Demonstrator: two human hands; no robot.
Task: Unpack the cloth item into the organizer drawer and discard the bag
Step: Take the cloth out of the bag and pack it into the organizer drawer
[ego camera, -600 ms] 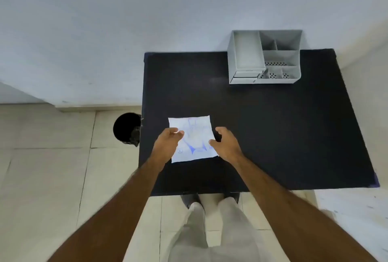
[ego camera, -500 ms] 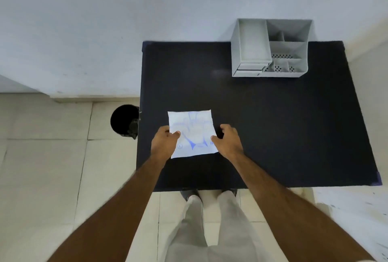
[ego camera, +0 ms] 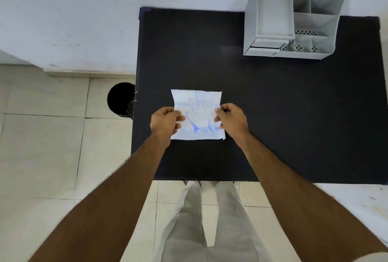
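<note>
Hands, left hand [ego camera: 165,121] and right hand [ego camera: 231,120], pinch bag [ego camera: 197,114] over black table [ego camera: 273,104].

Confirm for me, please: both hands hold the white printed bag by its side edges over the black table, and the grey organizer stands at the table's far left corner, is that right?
Not quite. The head view shows the grey organizer at the far right corner of the black table, not the far left. The rest stands: the left hand and the right hand each have a grip on a side edge of the white printed bag.
</note>
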